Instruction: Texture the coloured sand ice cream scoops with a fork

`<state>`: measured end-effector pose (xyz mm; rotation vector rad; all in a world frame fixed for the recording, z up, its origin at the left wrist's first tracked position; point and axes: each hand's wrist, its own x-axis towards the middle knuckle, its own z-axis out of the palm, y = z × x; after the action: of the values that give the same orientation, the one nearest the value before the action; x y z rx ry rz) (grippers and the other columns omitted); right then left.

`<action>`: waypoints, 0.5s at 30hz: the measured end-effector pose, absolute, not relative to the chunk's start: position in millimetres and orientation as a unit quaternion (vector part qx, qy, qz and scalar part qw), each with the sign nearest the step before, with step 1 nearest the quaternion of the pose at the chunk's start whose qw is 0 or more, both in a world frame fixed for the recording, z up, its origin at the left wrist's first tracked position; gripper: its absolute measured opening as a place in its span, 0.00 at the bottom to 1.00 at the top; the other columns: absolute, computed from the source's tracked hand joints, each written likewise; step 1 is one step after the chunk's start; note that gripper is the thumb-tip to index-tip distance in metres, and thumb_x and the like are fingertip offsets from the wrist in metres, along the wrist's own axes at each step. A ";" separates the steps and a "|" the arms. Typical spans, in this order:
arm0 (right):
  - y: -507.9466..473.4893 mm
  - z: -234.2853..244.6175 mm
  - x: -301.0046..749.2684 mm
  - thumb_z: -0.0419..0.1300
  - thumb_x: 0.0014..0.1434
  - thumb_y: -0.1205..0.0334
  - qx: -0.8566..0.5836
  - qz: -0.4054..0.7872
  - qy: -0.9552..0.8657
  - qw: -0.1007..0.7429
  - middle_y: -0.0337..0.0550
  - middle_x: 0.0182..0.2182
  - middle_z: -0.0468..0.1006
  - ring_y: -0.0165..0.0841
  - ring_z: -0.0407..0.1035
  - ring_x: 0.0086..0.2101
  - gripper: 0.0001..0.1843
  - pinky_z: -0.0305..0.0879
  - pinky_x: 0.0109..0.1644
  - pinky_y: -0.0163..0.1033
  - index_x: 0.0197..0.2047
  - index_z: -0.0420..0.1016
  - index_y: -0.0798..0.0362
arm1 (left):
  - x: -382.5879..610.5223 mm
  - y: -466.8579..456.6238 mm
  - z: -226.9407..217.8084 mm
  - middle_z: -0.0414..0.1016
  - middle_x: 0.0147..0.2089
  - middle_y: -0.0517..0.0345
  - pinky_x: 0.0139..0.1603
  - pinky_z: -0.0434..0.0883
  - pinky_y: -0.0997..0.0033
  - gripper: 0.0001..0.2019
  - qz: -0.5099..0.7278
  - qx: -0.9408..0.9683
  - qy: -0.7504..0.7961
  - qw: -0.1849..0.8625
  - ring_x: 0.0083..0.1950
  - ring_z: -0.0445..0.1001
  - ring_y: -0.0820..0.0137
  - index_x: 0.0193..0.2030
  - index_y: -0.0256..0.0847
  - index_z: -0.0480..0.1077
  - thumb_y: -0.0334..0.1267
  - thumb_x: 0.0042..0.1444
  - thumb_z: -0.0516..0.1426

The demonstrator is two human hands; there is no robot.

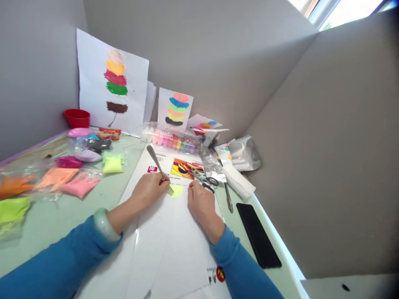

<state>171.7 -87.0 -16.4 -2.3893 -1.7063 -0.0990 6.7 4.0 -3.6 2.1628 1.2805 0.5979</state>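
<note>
My left hand is closed round a metal fork, handle up and tines down. The tines touch or hover at the left edge of a flat pale-yellow clay piece on the white printed sheet. To the right of that piece, my right hand rests on the sheet with its fingers curled in; what they hold, if anything, is hidden. Just beyond it lie scissors with black handles, beside a printed colour picture.
Several bags of coloured clay cover the left side, behind them a red cup. Painted cards lean against the wall. A bagged row of colours lies behind the sheet. At right are a pen, white roll and black phone.
</note>
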 end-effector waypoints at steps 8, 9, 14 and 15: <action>-87.4 -13.6 171.1 0.48 0.67 0.61 -0.809 -0.030 -0.579 0.101 0.44 0.39 0.80 0.34 0.74 0.36 0.11 0.59 0.38 0.36 0.46 0.70 0.51 | 4.2 7.2 -2.7 0.80 0.36 0.50 0.37 0.66 0.68 0.15 0.208 0.798 0.511 0.242 0.39 0.76 0.59 0.39 0.42 0.78 0.42 0.56 0.51; -87.2 -13.0 170.9 0.48 0.67 0.61 -0.809 -0.029 -0.579 0.100 0.44 0.39 0.80 0.34 0.74 0.36 0.11 0.59 0.38 0.36 0.46 0.70 0.51 | 3.7 7.6 -2.8 0.80 0.36 0.50 0.36 0.66 0.68 0.15 0.206 0.794 0.517 0.242 0.39 0.76 0.59 0.39 0.42 0.78 0.42 0.56 0.51; -86.7 -11.7 170.6 0.48 0.67 0.61 -0.815 -0.023 -0.574 0.081 0.43 0.40 0.80 0.34 0.74 0.36 0.10 0.59 0.38 0.36 0.47 0.69 0.50 | 2.1 9.1 -3.6 0.80 0.35 0.51 0.36 0.65 0.68 0.15 0.209 0.785 0.536 0.230 0.38 0.75 0.60 0.39 0.43 0.78 0.42 0.56 0.51; -86.8 -11.8 170.8 0.48 0.67 0.61 -0.814 -0.025 -0.575 0.081 0.43 0.40 0.80 0.33 0.74 0.36 0.10 0.59 0.38 0.35 0.46 0.69 0.50 | 2.0 9.2 -3.7 0.80 0.35 0.51 0.36 0.66 0.69 0.15 0.210 0.786 0.535 0.228 0.38 0.75 0.60 0.39 0.43 0.78 0.43 0.55 0.51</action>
<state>170.8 -86.8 -11.8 -2.4313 -1.7189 -0.0740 2.0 9.2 -3.7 2.1638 1.4740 0.5778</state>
